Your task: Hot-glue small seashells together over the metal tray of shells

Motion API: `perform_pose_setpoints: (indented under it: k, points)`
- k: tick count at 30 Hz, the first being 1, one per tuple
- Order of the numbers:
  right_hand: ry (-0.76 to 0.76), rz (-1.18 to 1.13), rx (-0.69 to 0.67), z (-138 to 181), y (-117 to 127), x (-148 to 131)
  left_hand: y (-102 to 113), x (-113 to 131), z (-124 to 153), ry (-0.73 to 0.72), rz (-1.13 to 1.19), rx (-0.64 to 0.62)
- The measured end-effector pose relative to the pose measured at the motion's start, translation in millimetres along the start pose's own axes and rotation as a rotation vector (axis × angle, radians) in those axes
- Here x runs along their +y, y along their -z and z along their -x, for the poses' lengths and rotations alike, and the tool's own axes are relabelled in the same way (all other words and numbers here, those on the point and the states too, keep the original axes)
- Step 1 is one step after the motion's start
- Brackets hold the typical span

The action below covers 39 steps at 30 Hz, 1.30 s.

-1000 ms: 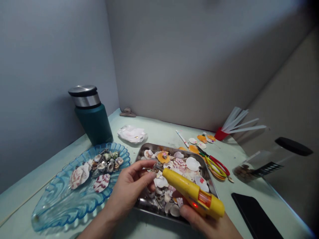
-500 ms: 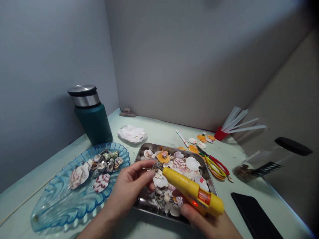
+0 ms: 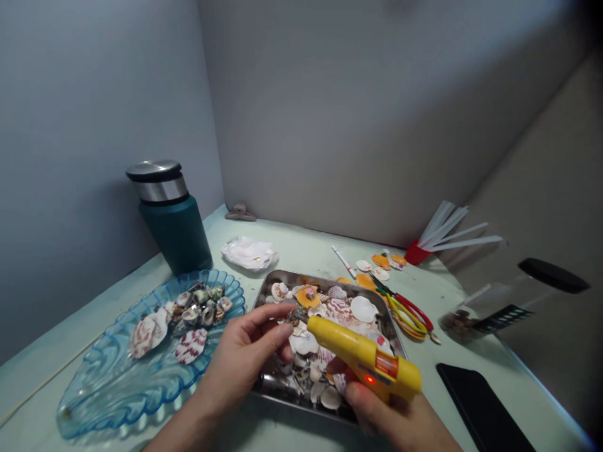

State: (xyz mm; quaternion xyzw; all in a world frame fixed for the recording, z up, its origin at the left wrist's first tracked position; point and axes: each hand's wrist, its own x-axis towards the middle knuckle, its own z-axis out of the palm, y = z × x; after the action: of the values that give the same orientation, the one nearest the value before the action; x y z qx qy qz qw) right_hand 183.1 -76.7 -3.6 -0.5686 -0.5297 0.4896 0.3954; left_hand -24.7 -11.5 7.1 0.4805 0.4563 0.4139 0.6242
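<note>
My right hand (image 3: 381, 405) is closed round the handle of a yellow glue gun (image 3: 348, 342) whose red light glows. The gun's nozzle points left and meets a small, dark shell (image 3: 296, 314) pinched between the thumb and forefinger of my left hand (image 3: 252, 345). That piece is small and partly hidden by the fingertips, so its exact shape is unclear. Both hands hover over a metal tray (image 3: 325, 411) full of mixed shells. Among these are a white scallop shell (image 3: 363, 309) and an orange shell (image 3: 308, 296) with a small piece on top.
Left stands a blue scalloped dish (image 3: 117, 402) with shells, behind it a teal bottle (image 3: 176, 232). On the right are scissors (image 3: 414, 314), a red cup (image 3: 417, 253) of glue sticks, a tilted clear jar (image 3: 499, 317) and a black phone (image 3: 480, 408). A white packet (image 3: 249, 253) lies behind the tray.
Hardly anything differs. The glue gun's rear end has tilted very slightly with my right hand, while its tip stays at the small shell in my left fingers.
</note>
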Motion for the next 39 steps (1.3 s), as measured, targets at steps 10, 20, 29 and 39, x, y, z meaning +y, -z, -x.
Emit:
perform_pose_setpoints:
  k: [10,20,29,39]
  points:
    - [0.014,-0.297,-0.242,-10.9,2.6,6.3,-0.2,1.2,2.2,-0.063,-0.016,0.0]
    - [-0.019,-0.608,-0.372,-14.8,5.1,9.3,-0.9,-0.9,0.7,-0.043,-0.014,-0.001]
    - [-0.019,-0.623,-0.385,-14.7,4.8,9.5,-1.3,-2.9,-0.5,-0.037,-0.002,-0.005]
    - [-0.012,-0.637,-0.392,-15.4,5.1,12.5,-1.1,-1.4,-0.5,-0.011,0.016,0.007]
